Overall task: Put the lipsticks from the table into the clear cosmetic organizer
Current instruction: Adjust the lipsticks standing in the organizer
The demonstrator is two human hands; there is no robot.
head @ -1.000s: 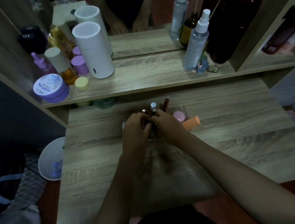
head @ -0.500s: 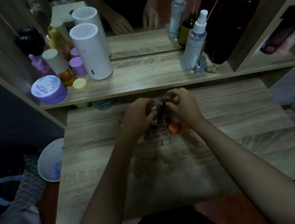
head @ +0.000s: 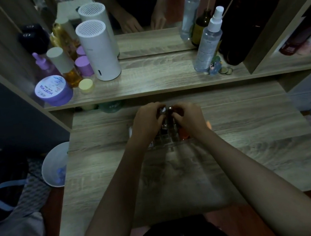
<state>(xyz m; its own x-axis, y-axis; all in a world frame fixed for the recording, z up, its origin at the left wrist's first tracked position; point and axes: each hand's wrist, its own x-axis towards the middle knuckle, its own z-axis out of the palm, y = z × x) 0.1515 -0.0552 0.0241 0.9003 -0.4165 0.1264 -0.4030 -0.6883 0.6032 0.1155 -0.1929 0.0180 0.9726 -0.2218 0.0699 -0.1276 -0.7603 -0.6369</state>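
Lipsticks: a few dark tubes with shiny tops (head: 167, 110) stand upright between the two hands, at the centre of the frame; how many cannot be told in the dim light.
Clear cosmetic organizer: (head: 165, 144) sits on the wooden table (head: 251, 145) just below the hands, its near wall and small compartments faintly visible; the tubes rise out of it.
Left hand: (head: 147, 122) curled over the left side of the organizer, fingers bent around the tube tops; whether it actually grips one cannot be told.
Right hand: (head: 188, 117) curled the same way on the right side, fingertips touching the tubes; its grip is also unclear.
Orange item: (head: 183, 134) lies just under the right hand, beside the organizer.
Shelf above, upper left: white cylinder device (head: 97, 50), purple jar (head: 53, 90), amber bottle (head: 67, 69).
Shelf above, upper right: clear spray bottle (head: 208, 44) near a dark bottle (head: 237, 30).
Left edge, below table: white bin (head: 54, 166).
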